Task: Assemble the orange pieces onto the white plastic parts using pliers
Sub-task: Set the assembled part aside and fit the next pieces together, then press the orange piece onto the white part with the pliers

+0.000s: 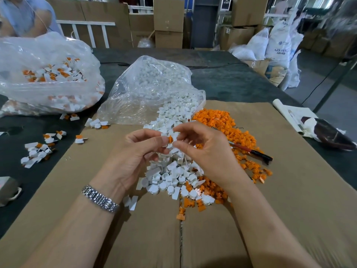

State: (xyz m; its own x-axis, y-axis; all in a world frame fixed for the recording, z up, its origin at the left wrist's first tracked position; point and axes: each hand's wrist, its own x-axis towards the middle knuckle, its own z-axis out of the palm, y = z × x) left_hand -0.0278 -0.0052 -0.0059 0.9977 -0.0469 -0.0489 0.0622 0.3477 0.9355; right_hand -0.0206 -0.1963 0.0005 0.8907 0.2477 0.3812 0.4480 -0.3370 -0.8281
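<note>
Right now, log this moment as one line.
left hand: holds white part | right hand: pinches orange piece | pliers: lying on orange pile, untouched

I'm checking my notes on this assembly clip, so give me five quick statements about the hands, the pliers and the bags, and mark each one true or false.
1. The left hand and right hand together hold a small orange piece with a white part. True.
2. The right hand grips the pliers. False: they lie on the orange pile.
3. The wristwatch is on the right wrist. False: it is on the left.
4. The bag of white parts lies open, spilling onto the cardboard. True.
5. The far-left bag holds only white parts. False: orange shows among them.
</note>
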